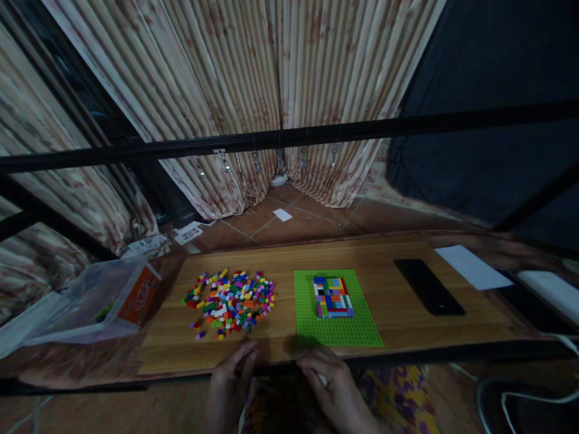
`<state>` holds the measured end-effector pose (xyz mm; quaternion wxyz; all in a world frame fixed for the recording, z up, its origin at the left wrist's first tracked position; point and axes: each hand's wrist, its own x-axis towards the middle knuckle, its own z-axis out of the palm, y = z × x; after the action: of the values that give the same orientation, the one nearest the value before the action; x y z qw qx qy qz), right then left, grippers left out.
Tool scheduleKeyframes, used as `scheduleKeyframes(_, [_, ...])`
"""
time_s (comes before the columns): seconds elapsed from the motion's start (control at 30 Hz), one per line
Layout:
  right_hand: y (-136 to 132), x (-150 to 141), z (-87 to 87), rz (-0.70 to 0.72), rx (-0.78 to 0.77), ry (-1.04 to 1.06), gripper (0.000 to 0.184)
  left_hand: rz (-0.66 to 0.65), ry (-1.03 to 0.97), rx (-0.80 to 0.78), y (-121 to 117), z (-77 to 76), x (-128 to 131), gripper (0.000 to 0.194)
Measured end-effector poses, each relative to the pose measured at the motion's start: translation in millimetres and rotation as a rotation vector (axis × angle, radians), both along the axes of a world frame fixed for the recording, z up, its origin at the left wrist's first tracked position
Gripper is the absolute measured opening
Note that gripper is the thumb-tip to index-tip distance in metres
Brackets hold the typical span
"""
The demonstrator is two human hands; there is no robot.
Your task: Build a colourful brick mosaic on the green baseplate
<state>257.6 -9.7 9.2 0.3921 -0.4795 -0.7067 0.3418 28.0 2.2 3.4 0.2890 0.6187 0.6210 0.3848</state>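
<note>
At the front edge of the wooden board, my left hand (231,381) has its thumb and fingertips drawn together. It is just below a loose pile of colourful toy bricks (239,296); whatever its fingers hold, if anything, is hidden. My right hand (331,384) is closed with curled fingers near the lower edge of a green baseplate (335,334). A small pale spot shows between its fingers, too dim to name. On the baseplate stands a low block of multicoloured bricks (335,297), apart from both hands.
A black phone (429,286) lies on the wooden board (284,259), right of the baseplate. Beyond it is a white sheet (473,266). A clear plastic bin (90,301) with an orange label stands at the left. A dark metal rail (280,138) crosses before the curtains (217,72).
</note>
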Motion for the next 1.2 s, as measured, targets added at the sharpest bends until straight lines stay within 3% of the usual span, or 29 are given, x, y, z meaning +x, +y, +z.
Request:
scheduleKeyframes(0.17, [8.3,-20.1,2.8,0.084,0.007,-0.009,0.021,0.085,0.152,0.090,9.7,1.4,-19.4,0.027])
scheduleKeyframes(0.37, [31.1,-20.6,-1.2,0.060,-0.020,-0.040,0.022,0.473,0.294,0.142,15.3,-5.6,-50.6,0.032])
scheduleKeyframes(0.57, [71.3,-30.9,-1.1,0.035,0.035,-0.109,0.023,0.677,0.472,0.249,37.7,-12.8,-79.7,0.043])
scheduleKeyframes(0.77, [134.4,-63.7,12.0,0.074,0.129,-0.241,0.028,0.619,0.488,0.102,54.5,-16.7,-82.2,0.046])
scheduleKeyframes(0.93, [179.9,-93.8,13.1,0.238,0.226,-0.367,0.044,0.540,0.455,0.099,60.7,-17.7,-76.4,0.045])
scheduleKeyframes(1.07, [190.9,-102.3,6.4,0.380,0.250,-0.421,0.042,0.481,0.440,0.133,63.7,-17.9,-70.8,0.045])
scheduleKeyframes(1.2, [189.7,-97.1,2.1,0.355,0.227,-0.433,0.028,0.458,0.410,0.135,64.2,-15.7,-58.1,0.044])
